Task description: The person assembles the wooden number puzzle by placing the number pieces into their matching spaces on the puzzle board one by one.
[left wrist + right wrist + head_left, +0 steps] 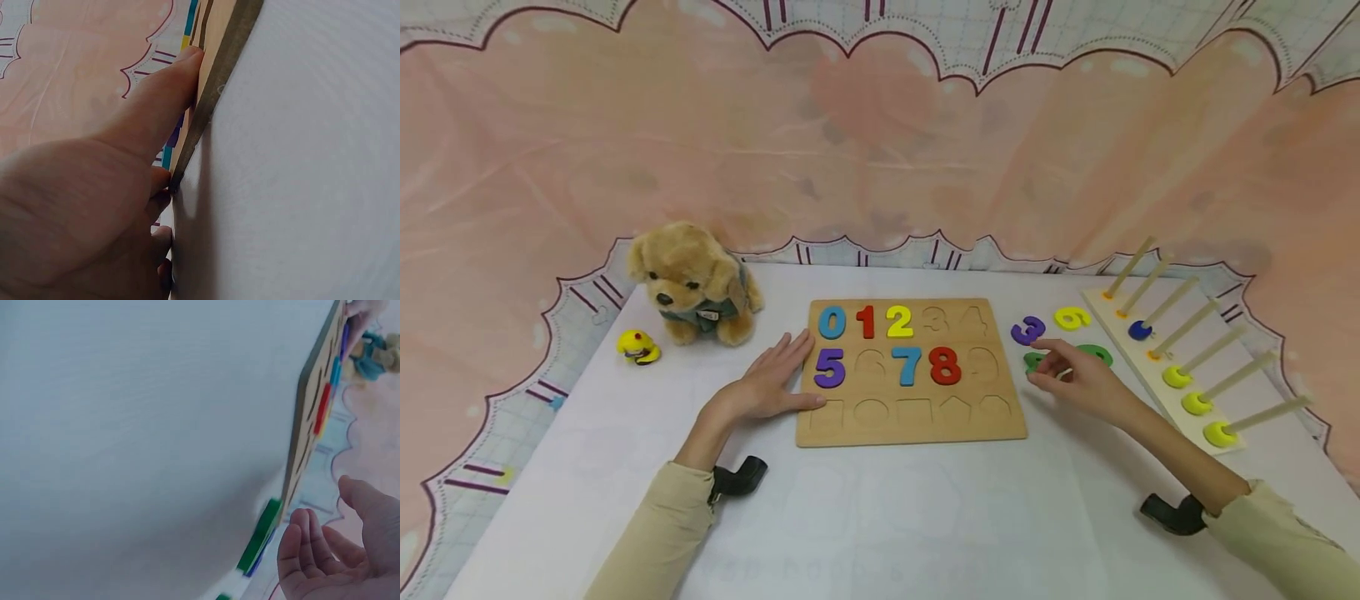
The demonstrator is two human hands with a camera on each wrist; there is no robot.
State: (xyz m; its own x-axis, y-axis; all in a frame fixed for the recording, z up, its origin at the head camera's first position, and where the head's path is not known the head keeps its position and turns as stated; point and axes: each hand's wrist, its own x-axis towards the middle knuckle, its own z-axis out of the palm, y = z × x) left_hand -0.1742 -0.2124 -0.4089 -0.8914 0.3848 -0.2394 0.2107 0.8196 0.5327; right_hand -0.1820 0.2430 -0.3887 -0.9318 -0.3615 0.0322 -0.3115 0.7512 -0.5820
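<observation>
A wooden number board (pixel 917 425) lies on the white table, bearing coloured digits 0, 1, 2, 5, 7 and 8 and several bare outlined recesses. My left hand (pixel 775 379) rests on its left edge, thumb on top and fingers extended. Beside the board's right edge, my right hand (pixel 1078 379) hovers with loosely bent fingers, thumb apart from them and nothing between. Below its fingertips lies a green piece (pixel 1032 362), partly hidden; the right wrist view shows a green piece (pixel 259 536) on the table. A purple 3 (pixel 1027 330) lies just beyond.
A yellow 6 (pixel 1072 317) and another green piece (pixel 1099 353) lie near the right hand. A peg stand (pixel 1138 354) with upright rods and beads stands at right. At left sit a plush dog (pixel 692 279) and a small yellow toy (pixel 637 347). A patterned curtain hangs behind.
</observation>
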